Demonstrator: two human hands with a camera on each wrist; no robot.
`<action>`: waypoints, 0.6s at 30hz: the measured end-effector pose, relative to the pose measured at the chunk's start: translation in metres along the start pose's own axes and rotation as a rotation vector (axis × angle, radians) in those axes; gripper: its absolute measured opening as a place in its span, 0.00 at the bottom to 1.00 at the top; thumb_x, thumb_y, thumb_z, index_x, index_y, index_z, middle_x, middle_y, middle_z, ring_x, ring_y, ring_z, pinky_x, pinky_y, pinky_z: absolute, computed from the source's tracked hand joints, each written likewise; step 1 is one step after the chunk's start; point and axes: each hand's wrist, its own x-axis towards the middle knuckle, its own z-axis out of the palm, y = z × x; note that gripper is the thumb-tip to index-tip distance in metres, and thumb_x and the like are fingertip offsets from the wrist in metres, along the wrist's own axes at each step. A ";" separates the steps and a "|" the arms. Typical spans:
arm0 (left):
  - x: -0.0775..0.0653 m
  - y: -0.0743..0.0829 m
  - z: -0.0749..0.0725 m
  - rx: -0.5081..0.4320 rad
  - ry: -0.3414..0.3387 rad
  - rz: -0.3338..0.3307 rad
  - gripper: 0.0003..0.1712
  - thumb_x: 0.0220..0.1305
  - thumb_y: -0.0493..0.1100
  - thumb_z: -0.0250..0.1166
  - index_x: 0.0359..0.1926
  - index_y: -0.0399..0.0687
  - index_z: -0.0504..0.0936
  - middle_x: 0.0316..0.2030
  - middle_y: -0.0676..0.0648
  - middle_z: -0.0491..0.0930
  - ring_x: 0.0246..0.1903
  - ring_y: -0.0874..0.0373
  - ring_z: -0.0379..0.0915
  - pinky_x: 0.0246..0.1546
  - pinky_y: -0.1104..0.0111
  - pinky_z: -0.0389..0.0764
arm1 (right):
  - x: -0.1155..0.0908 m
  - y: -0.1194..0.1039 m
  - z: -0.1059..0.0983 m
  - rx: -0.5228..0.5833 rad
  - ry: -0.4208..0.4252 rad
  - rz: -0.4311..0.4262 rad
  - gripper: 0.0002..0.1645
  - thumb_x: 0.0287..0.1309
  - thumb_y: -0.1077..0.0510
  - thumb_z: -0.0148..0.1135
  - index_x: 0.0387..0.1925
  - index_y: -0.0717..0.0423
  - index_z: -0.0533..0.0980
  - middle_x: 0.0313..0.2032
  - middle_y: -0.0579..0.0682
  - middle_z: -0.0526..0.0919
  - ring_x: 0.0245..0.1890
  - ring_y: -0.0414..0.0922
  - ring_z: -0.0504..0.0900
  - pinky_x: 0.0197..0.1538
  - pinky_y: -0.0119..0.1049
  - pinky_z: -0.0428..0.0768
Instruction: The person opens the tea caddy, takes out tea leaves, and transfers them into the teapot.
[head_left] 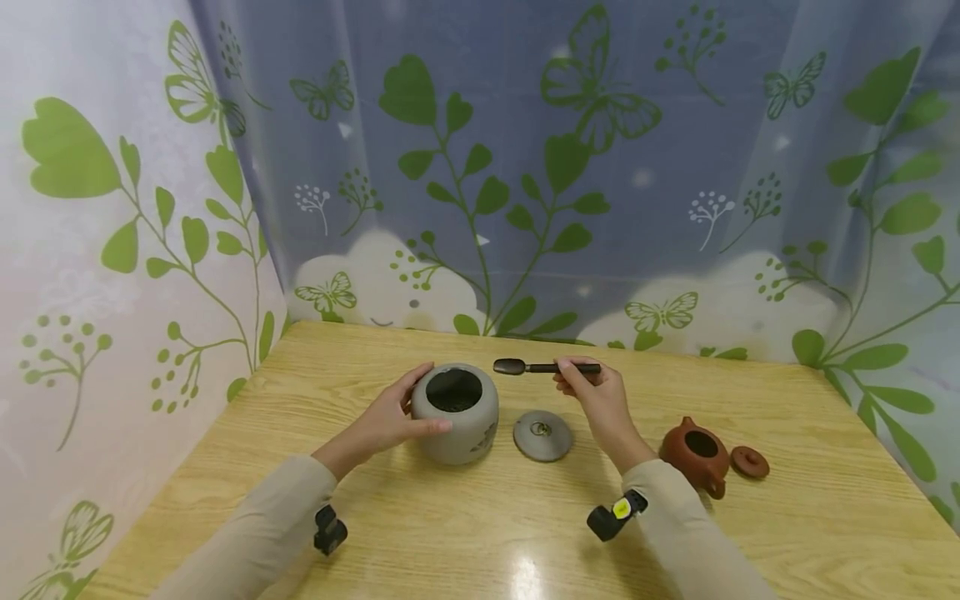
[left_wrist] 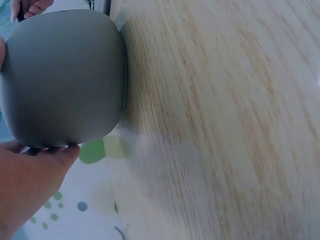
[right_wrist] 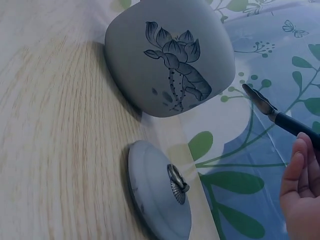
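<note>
A round grey jar (head_left: 468, 433) with a wide dark mouth stands on the table, a dark lotus drawing on its side. My left hand (head_left: 395, 415) grips it from the left, thumb across the front and fingers round the back. Between thumb and fingers, my right hand (head_left: 596, 392) pinches the black handle of a small tea scoop (head_left: 512, 367), held level to the right of the jar's mouth. The scoop's bowl (right_wrist: 258, 101) points toward the jar. Below it lies the jar's grey lid (head_left: 543, 442), with a metal ring on top.
A reddish-brown clay teapot (head_left: 684, 458) without its lid stands beyond the right forearm. Its small lid (head_left: 750, 462) lies just right of it. A leaf-patterned curtain (head_left: 480, 208) hangs behind the wooden table (head_left: 450, 533) and at its sides.
</note>
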 end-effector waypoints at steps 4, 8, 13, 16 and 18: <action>-0.001 0.001 0.000 -0.011 -0.003 -0.009 0.57 0.54 0.48 0.74 0.76 0.49 0.47 0.74 0.44 0.47 0.73 0.46 0.44 0.68 0.47 0.57 | -0.001 -0.003 0.004 0.016 0.003 -0.010 0.20 0.65 0.54 0.60 0.48 0.69 0.75 0.29 0.42 0.83 0.32 0.37 0.82 0.44 0.34 0.83; -0.001 0.002 0.000 -0.013 -0.004 -0.011 0.56 0.55 0.48 0.74 0.76 0.50 0.48 0.74 0.44 0.47 0.73 0.45 0.44 0.68 0.47 0.57 | -0.001 -0.005 0.008 0.030 -0.007 -0.024 0.20 0.66 0.54 0.60 0.47 0.70 0.75 0.29 0.42 0.83 0.32 0.38 0.83 0.43 0.32 0.82; -0.001 0.003 0.000 -0.012 -0.005 -0.012 0.56 0.54 0.48 0.74 0.75 0.51 0.48 0.74 0.44 0.47 0.72 0.45 0.45 0.68 0.47 0.57 | -0.001 -0.007 0.013 0.035 -0.052 -0.029 0.23 0.65 0.54 0.60 0.48 0.73 0.74 0.29 0.43 0.84 0.32 0.38 0.84 0.43 0.34 0.83; -0.001 0.003 0.000 -0.008 -0.009 -0.011 0.56 0.55 0.48 0.73 0.76 0.50 0.48 0.74 0.43 0.47 0.72 0.44 0.45 0.68 0.46 0.56 | -0.001 -0.009 0.018 0.025 -0.093 -0.031 0.23 0.65 0.54 0.60 0.48 0.74 0.74 0.31 0.48 0.85 0.31 0.39 0.84 0.43 0.35 0.84; -0.001 0.003 -0.001 -0.008 -0.013 -0.010 0.56 0.54 0.49 0.74 0.76 0.50 0.48 0.74 0.43 0.48 0.72 0.44 0.46 0.67 0.46 0.57 | -0.002 -0.011 0.021 0.006 -0.116 -0.039 0.23 0.65 0.54 0.60 0.48 0.74 0.74 0.32 0.52 0.85 0.31 0.39 0.84 0.42 0.35 0.84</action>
